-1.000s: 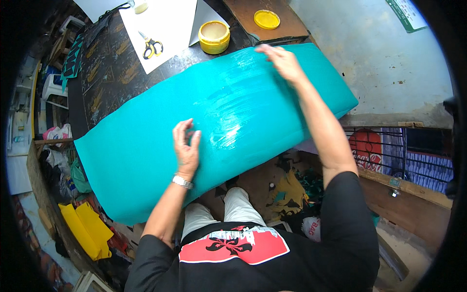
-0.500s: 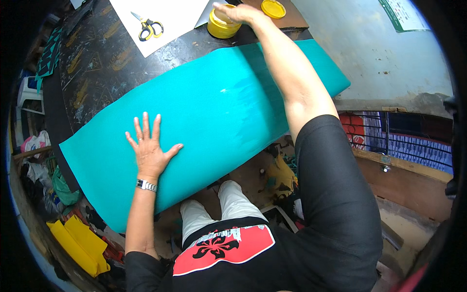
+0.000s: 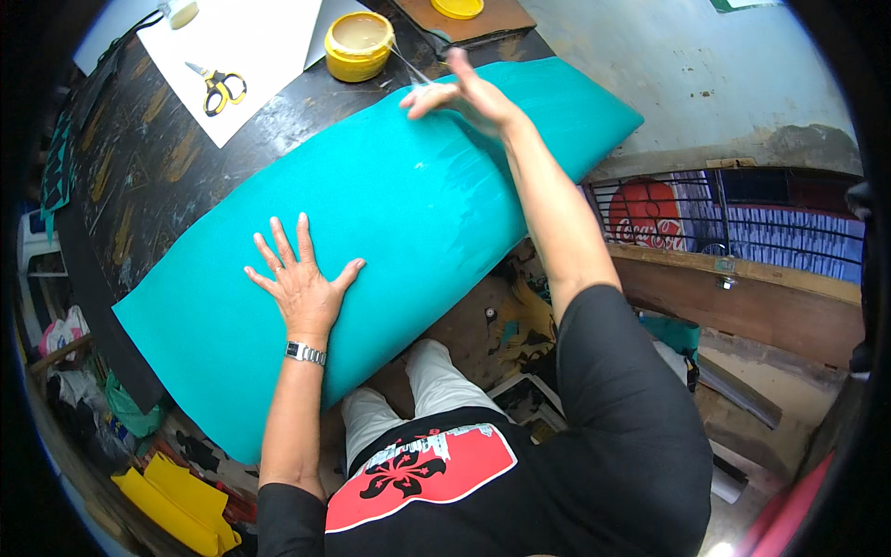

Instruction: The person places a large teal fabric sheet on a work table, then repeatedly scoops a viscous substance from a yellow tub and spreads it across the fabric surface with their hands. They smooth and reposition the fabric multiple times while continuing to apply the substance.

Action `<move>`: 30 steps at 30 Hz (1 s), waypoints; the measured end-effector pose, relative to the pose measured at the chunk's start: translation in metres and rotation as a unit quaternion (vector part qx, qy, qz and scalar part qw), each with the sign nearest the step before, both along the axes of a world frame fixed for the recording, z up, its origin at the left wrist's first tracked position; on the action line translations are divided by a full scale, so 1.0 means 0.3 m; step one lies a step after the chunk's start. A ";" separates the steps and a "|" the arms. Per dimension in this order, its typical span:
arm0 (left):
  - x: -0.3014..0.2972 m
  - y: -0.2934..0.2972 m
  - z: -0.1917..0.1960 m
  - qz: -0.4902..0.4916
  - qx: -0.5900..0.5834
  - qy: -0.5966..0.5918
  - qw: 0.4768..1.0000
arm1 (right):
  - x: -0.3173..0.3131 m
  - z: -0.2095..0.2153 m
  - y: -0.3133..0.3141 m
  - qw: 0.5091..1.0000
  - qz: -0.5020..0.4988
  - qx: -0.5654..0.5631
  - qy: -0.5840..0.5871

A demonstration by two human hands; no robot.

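Observation:
A long teal foam sheet [image 3: 390,213] lies across the dark worktable [image 3: 158,158], its near edge hanging over my lap. My left hand [image 3: 302,278] presses flat on the sheet's near left part, fingers spread, a metal watch on the wrist. My right hand [image 3: 464,93] hovers at the sheet's far edge, fingers spread and blurred, with a thin string of glue running from it toward the open yellow glue tub [image 3: 359,44]. Paler glossy streaks mark the sheet's middle.
Yellow-handled scissors [image 3: 218,88] lie on a white paper sheet [image 3: 251,56] at the back left. A yellow lid [image 3: 458,7] rests on a brown board behind the tub. Yellow foam scraps [image 3: 181,501] sit on the floor at lower left. A wire rack [image 3: 742,223] stands to the right.
My right hand came back from the glue tub to the sheet's far edge, trailing glue. My left hand stayed flat on the sheet, fingers spread.

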State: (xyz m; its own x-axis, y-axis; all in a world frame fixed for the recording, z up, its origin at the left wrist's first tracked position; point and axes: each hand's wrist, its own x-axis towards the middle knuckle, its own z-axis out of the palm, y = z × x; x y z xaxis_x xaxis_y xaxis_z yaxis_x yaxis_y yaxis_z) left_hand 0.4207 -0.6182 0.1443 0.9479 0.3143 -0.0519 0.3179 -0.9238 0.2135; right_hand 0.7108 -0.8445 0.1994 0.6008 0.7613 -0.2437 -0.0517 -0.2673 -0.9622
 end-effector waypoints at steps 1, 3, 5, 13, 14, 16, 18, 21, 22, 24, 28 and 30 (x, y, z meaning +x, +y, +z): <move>0.016 -0.018 -0.003 -0.003 -0.003 -0.014 1.000 | -0.020 -0.034 -0.079 0.998 -0.048 0.012 -0.040; 0.047 -0.052 -0.008 0.003 -0.004 0.001 1.000 | -0.036 -0.104 -0.219 0.980 -0.156 0.007 -0.123; 0.073 -0.086 -0.011 0.006 -0.006 0.003 1.000 | -0.001 -0.166 -0.303 0.930 -0.212 -0.184 -0.237; 0.113 -0.134 -0.024 0.013 0.014 0.002 1.000 | 0.244 -0.251 -0.456 0.722 -0.165 -0.524 -0.421; 0.111 -0.135 -0.025 0.013 0.012 0.009 1.000 | 0.255 -0.262 -0.455 0.720 -0.160 -0.524 -0.425; 0.113 -0.132 -0.025 0.012 0.015 0.007 1.000 | 0.271 -0.279 -0.438 0.705 -0.157 -0.535 -0.438; 0.115 -0.132 -0.022 0.011 0.022 0.008 1.000 | 0.270 -0.291 -0.411 0.716 -0.126 -0.517 -0.452; 0.112 -0.133 -0.018 0.007 0.020 0.005 1.000 | 0.248 -0.289 -0.365 0.745 -0.096 -0.477 -0.456; 0.109 -0.127 -0.019 0.004 0.017 -0.012 1.000 | 0.237 -0.285 -0.349 0.753 -0.090 -0.463 -0.459; 0.092 -0.105 -0.032 0.001 0.022 -0.019 1.000 | 0.210 -0.278 -0.321 0.767 -0.069 -0.440 -0.461; 0.008 0.049 -0.078 0.040 0.066 -0.055 0.996 | 0.135 -0.276 -0.265 0.772 -0.019 -0.433 -0.465; -0.068 0.188 -0.095 0.100 0.069 -0.025 0.992 | 0.093 -0.279 -0.217 0.787 -0.012 -0.392 -0.476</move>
State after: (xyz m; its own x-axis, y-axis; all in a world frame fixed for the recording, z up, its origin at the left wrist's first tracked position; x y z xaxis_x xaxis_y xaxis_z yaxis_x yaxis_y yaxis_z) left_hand 0.4002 -0.5619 0.1157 0.8660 0.4976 0.0498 0.4906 -0.8646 0.1089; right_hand 0.7386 -0.9096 0.1158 0.8075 0.5865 -0.0631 0.5787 -0.8084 -0.1079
